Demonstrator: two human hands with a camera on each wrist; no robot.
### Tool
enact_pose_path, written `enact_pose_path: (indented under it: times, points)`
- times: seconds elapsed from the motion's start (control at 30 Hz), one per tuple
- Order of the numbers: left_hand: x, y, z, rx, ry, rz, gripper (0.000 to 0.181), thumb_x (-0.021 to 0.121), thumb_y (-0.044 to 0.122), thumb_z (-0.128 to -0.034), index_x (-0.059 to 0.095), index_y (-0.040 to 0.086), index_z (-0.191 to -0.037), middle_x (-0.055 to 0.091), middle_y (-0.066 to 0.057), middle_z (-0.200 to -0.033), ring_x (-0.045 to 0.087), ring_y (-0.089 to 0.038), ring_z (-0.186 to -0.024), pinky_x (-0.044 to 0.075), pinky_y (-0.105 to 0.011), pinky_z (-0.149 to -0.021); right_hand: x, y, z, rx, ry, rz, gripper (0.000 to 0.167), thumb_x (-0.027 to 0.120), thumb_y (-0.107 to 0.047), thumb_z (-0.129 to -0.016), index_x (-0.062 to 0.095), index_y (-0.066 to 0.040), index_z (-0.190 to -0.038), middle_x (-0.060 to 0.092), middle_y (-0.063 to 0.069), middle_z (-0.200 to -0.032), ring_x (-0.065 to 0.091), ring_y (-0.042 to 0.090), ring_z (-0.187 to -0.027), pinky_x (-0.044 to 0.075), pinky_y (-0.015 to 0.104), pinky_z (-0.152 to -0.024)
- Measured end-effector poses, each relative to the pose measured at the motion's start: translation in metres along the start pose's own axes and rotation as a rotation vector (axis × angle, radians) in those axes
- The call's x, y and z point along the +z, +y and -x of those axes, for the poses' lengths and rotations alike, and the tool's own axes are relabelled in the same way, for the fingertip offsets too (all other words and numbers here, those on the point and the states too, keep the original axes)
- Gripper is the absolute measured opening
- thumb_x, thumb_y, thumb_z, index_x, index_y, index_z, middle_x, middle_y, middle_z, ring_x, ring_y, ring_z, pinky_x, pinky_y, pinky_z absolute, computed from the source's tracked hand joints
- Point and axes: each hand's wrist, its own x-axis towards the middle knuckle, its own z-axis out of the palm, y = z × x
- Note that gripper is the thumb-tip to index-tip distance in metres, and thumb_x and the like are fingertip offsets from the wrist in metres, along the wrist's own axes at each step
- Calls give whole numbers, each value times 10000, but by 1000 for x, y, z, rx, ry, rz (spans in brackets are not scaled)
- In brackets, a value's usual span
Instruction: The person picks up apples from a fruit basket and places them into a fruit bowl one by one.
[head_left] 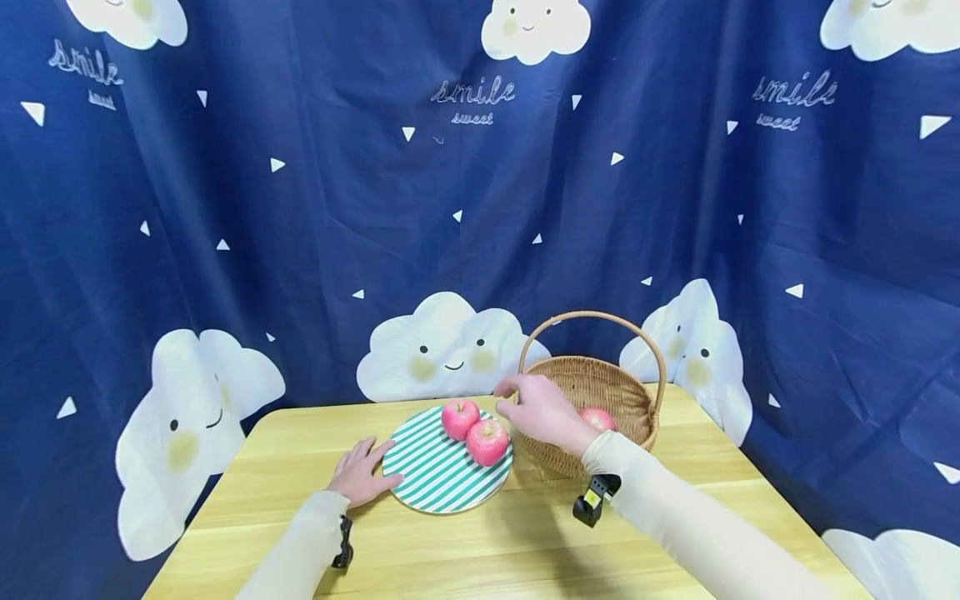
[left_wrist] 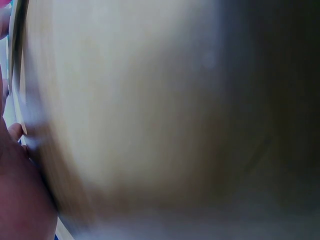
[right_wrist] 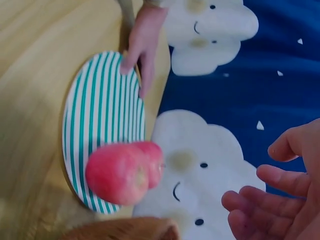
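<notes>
A round board with green and white stripes (head_left: pixel 431 475) lies on the table, bearing two pinkish-red apples, one apple (head_left: pixel 460 418) behind the nearer apple (head_left: pixel 487 442). My left hand (head_left: pixel 360 475) rests at the board's left edge, fingers spread and touching its rim. Right of the board stands a wicker basket (head_left: pixel 585 379) with a tall arched handle; a red apple (head_left: pixel 597 418) shows inside, partly hidden by my right arm. My right hand (head_left: pixel 547 410) hovers over the basket's left side. In the right wrist view its loosely bent fingers (right_wrist: pixel 280 175) hold nothing.
The light wooden table (head_left: pixel 420 558) carries the board and basket. Behind it hangs a dark blue curtain (head_left: pixel 337 208) with white clouds and triangles. Black straps with small devices sit on both wrists. The left wrist view is mostly blurred tabletop (left_wrist: pixel 125 110).
</notes>
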Motion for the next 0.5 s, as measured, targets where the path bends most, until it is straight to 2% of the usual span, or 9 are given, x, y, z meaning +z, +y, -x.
enact_pose_path:
  times: [0.1, 0.2, 0.3, 0.5]
  points:
    - [-1, 2, 0, 8, 1, -5, 863, 678, 632, -847, 448, 157, -1529, 289, -287, -1588, 216, -512, -1469, 124, -685, -1179, -8, 8, -5, -23, -2, -23, 159, 670, -215, -918, 750, -166, -1046, 733, -25, -972, 636, 118, -818, 546, 356, -804]
    - [-1, 2, 0, 12, -1, -11, 861, 673, 636, -849, 450, 154, -1526, 289, -296, -1583, 217, -525, -1462, 132, -693, -1171, -16, 18, -11, -37, -13, -75, 169, 647, -194, -934, 744, -160, -1068, 730, -24, -1006, 623, 97, -825, 541, 334, -808]
    - [-1, 2, 0, 16, 0, -13, 858, 676, 637, -849, 454, 155, -1523, 289, -301, -1580, 218, -537, -1456, 136, -705, -1164, -23, 25, -16, -33, -20, -138, 195, 625, -165, -951, 730, -129, -1111, 729, 24, -1060, 640, 115, -861, 549, 336, -822]
    - [0, 0, 0, -8, -17, 1, 850, 676, 619, -856, 430, 189, -1546, 249, -276, -1615, 172, -510, -1494, 98, -680, -1193, -35, 36, -23, -23, -8, -200, 223, 603, -139, -958, 712, -92, -1148, 723, 72, -1081, 665, 167, -865, 561, 335, -811]
